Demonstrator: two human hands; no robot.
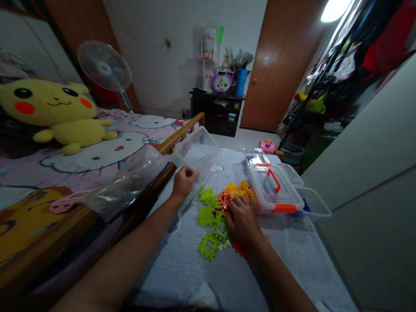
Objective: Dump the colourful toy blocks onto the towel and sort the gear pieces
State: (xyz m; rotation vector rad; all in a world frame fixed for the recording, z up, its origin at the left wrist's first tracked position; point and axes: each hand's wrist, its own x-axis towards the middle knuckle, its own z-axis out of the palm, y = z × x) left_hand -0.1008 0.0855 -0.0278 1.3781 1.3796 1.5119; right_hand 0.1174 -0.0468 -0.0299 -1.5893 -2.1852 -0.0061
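Note:
My left hand (184,182) is closed in a pinch on the near edge of a clear plastic box (208,162), which lies tipped with its opening partly toward me. Over a pile of toothed plastic building pieces, my right hand (243,216) reaches down with its fingers curled, and its fingertips are hidden among them. Green pieces (206,216) spread to its left, some with window-like grids. Red pieces (223,198) and orange pieces (240,188) lie just beyond the fingers. Another red piece (241,248) shows partly under my right wrist.
A lidded clear box (274,187) with orange latches and handle stands on the right of the cloth-covered table (214,281). Open clear boxes (316,203) sit around it. At left, a wooden bed rail (169,141) borders the table, with a plastic bag (130,184) over it.

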